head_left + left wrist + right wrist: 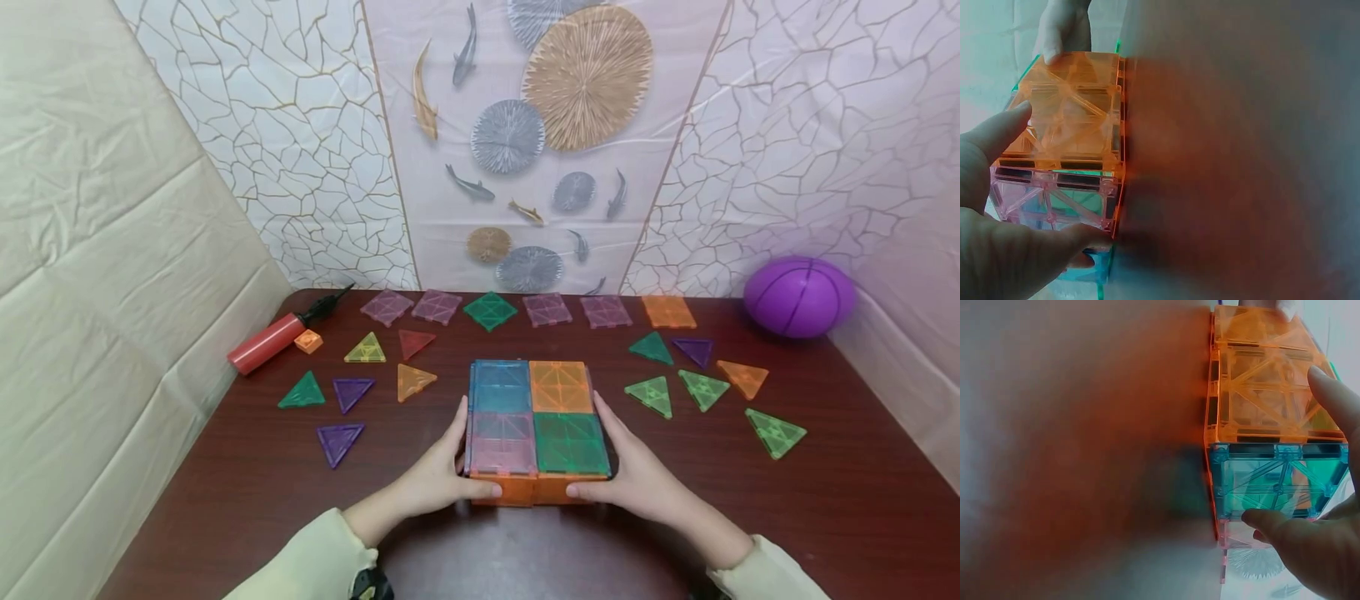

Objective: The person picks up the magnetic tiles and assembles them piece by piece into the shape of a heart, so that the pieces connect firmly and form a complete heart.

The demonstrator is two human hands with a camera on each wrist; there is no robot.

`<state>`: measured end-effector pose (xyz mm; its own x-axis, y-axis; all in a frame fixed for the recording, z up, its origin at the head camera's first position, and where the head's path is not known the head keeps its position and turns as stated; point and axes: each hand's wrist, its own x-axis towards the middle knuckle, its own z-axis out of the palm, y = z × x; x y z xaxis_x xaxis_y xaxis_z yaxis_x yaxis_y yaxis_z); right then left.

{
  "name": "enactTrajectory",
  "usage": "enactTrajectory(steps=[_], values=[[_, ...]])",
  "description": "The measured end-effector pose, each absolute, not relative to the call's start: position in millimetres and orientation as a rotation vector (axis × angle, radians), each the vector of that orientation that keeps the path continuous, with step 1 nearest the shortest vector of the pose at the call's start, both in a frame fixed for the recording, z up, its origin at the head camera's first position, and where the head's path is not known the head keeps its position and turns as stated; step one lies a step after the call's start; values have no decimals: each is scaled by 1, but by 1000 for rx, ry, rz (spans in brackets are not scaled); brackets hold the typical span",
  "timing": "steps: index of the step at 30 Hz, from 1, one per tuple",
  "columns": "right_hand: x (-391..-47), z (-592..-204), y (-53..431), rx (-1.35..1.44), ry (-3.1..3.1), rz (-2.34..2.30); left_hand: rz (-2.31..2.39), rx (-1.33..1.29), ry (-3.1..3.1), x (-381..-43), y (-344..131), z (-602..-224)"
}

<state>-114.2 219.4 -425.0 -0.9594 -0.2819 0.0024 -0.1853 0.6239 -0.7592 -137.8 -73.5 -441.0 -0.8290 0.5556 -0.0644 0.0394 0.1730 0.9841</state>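
In the head view, a box made of translucent magnetic tiles [534, 417] is at the front middle of the table. Its top shows blue, orange, pink and green squares, and its front is orange. My left hand [435, 477] grips its left side, the thumb pressing the orange front. From the right, my right hand [641, 482] holds it the same way. The left wrist view shows the left fingers [1088, 236] against a pink side tile [1054, 199]. On the other side, the right fingers [1263, 520] touch a teal tile [1275, 481]. The inside is only partly visible.
Loose triangle tiles lie left and right, such as a purple one [341, 443] and a light green one [776, 432]. Along the back edge is a row of squares, including a green one [490, 310]. A red pump [264, 342] lies back left; a purple ball [799, 297] sits back right.
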Motion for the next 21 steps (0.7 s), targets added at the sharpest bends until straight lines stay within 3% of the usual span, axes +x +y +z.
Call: enactTrajectory(steps=[21], values=[[-206,-429,226,-334,2687,-1271,1559,497,2186,-230,-66,-437]])
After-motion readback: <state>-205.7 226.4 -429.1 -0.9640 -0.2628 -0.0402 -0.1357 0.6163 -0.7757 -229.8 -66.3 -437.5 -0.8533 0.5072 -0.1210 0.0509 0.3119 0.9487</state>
